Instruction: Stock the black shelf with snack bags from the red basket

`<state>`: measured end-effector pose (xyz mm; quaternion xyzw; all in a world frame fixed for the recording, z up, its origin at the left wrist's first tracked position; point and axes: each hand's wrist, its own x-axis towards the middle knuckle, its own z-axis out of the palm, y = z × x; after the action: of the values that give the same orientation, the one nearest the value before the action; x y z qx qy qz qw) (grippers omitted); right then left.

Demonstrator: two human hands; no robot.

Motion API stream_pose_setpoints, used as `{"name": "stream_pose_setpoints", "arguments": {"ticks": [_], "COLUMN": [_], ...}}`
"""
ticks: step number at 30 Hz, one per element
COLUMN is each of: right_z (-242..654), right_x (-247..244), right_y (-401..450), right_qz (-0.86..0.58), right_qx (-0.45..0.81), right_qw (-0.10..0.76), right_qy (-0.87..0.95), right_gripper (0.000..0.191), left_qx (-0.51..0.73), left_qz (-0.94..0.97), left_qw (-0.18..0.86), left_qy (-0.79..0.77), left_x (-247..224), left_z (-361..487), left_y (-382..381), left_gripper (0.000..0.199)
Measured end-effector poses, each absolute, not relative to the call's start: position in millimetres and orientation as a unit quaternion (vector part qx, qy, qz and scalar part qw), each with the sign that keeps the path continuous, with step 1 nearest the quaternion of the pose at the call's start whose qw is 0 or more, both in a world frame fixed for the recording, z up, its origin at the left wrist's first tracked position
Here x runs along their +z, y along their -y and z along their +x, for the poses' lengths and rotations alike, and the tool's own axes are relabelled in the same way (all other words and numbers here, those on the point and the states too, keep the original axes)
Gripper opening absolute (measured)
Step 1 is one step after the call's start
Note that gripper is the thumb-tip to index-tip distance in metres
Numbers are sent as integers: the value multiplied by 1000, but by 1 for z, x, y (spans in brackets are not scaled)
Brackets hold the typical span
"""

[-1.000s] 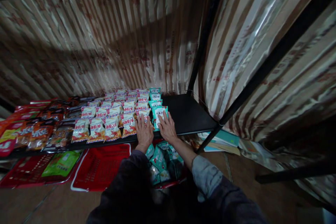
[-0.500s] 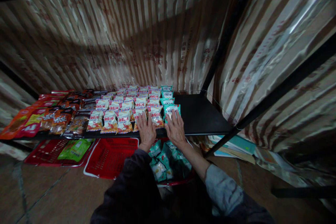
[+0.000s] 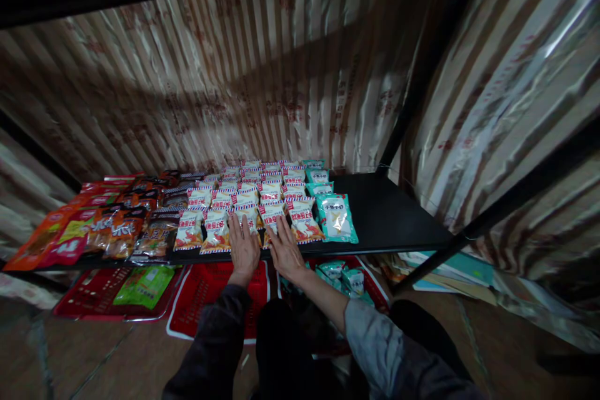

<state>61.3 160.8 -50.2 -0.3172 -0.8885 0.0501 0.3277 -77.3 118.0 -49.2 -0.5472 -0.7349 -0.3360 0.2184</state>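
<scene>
Rows of white snack bags (image 3: 304, 219) with red lettering and striped edges stand on a black shelf (image 3: 389, 215). My left hand (image 3: 244, 253) lies flat with outstretched fingers against a front-row white bag. Beside it, my right hand (image 3: 287, 253) rests its extended fingers on the neighbouring white bag. Both hands are open and grip nothing. Just right of the white bags is a column of teal snack bags (image 3: 336, 215), the front one leaning back.
Orange and red packets (image 3: 70, 234) and dark packets (image 3: 157, 234) fill the shelf's left. Below are a red basket (image 3: 180, 309), another holding a green packet (image 3: 145, 286), and one with teal bags (image 3: 354, 281). A black post (image 3: 434, 262) rises at the right.
My right hand has left the front teal bag and moved left onto a white bag. My left hand has shifted left along the front row. The view has shifted slightly.
</scene>
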Motion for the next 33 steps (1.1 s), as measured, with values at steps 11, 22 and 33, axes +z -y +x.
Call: {"name": "stream_pose_setpoints", "arguments": {"ticks": [11,22,33], "right_z": [62,60,63], "right_x": [-55,-58,-55], "right_y": [-160,-161,-157], "right_qz": [-331,-335,-327], "right_qx": [17,-7,-12], "right_qw": [304,308,307], "right_qy": [893,891,894], "right_gripper": [56,56,51], "left_qx": [-347,-344,-377], "left_qz": [-585,-554,-447], "left_qw": [213,219,253], "left_qy": [701,726,771], "left_x": [-52,-56,-60], "left_z": [-84,-81,-93], "left_y": [-124,-120,-109], "left_gripper": [51,54,58]}}
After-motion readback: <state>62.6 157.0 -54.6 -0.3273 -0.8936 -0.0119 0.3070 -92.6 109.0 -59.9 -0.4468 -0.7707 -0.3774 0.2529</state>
